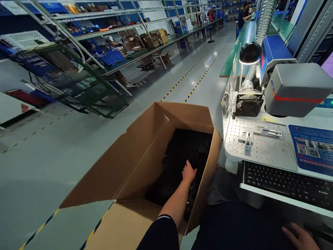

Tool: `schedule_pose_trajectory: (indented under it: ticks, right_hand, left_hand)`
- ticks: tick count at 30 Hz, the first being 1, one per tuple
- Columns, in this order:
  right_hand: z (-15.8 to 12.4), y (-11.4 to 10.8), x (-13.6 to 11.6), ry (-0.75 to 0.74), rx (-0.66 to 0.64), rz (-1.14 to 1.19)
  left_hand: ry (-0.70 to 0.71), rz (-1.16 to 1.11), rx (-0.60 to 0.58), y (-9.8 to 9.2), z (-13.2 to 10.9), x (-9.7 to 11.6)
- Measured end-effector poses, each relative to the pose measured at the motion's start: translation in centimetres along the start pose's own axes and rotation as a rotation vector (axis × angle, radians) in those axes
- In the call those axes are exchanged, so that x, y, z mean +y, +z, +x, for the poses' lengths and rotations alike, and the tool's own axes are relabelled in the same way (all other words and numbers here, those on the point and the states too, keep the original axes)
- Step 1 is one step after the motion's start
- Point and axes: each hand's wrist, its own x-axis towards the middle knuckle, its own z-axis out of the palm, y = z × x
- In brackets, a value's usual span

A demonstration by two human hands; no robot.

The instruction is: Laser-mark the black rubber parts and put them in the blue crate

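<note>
My left hand [189, 172] reaches down into a large open cardboard box [137, 163], its thumb and a finger spread apart. Just beneath it lie many black parts [189, 146], too dark to make out singly; I cannot tell whether the fingertips touch them. Nothing shows in that hand. At the lower right edge, my right hand [301, 238] is partly cut off by the frame, near my lap and below the keyboard drawer. Its visible fingers are apart, with nothing seen in them.
Right of the box stands a white workbench with a perforated metal plate [262, 152], small clamps, a grey machine head [299, 90], a fan [249, 105] and a lamp [250, 53]. A keyboard [286, 184] sits in a drawer. Shelving [104, 34] lines the left; a person [243, 15] is far off.
</note>
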Motion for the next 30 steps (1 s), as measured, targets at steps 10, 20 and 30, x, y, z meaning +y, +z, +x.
schedule_pose_trajectory:
  ticks: [10, 20, 30]
  right_hand:
    - [-1.3, 0.5, -12.0, -0.214, -0.219, 0.113]
    - [-1.7, 3.2, -27.0, -0.919, -0.276, 0.105]
    - [0.5, 0.7, -24.1, -0.859, -0.133, 0.101]
  left_hand:
    - [-0.097, -0.79, -0.53, -8.0, -7.5, 2.6]
    - [-0.128, -1.082, -1.082, -2.9, -19.1, 9.3]
    - [0.018, -0.616, -1.132, 3.6, -21.1, 13.9]
